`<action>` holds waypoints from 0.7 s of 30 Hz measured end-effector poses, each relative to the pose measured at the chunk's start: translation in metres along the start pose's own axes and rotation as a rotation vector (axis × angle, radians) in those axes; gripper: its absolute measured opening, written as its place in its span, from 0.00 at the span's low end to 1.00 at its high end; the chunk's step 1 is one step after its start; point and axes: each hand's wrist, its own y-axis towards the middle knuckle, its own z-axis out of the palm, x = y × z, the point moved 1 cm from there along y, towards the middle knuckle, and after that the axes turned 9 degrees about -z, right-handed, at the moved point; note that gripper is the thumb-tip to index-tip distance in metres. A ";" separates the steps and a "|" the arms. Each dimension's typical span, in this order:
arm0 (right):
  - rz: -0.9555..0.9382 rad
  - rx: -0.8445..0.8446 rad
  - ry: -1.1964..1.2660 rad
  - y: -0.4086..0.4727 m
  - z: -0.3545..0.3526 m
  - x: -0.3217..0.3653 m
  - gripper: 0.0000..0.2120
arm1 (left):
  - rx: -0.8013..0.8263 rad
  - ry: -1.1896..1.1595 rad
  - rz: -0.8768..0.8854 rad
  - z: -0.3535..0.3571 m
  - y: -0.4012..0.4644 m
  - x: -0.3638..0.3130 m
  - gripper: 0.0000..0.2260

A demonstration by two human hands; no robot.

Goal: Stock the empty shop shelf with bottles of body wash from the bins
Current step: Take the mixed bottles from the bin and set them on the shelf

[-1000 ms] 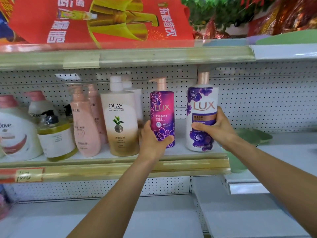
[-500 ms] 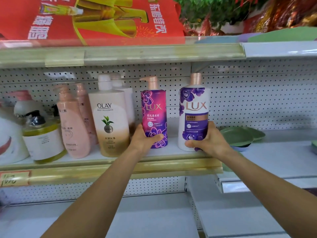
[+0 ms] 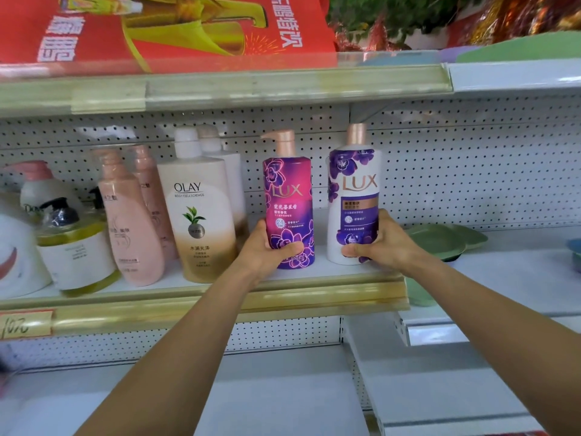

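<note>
Two Lux body wash bottles stand upright on the middle shelf, which has a gold front strip. My left hand grips the lower part of the purple-pink Lux bottle, thumb across its front. My right hand grips the base of the white and purple Lux bottle from its right side. A gap of bare shelf separates the two bottles. Both have rose-gold pump tops.
Left of them stand an Olay bottle, two pink bottles, a yellow pump bottle and a white Dove bottle. Green plates lie on the white shelf to the right. A red sign sits on the shelf above.
Both hands have slid down to the lower parts of their bottles, which stay on the shelf. The view has shifted slightly to the right.
</note>
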 end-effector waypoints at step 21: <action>0.043 -0.207 -0.127 -0.014 0.017 0.005 0.42 | -0.124 0.297 0.123 0.009 -0.026 -0.003 0.33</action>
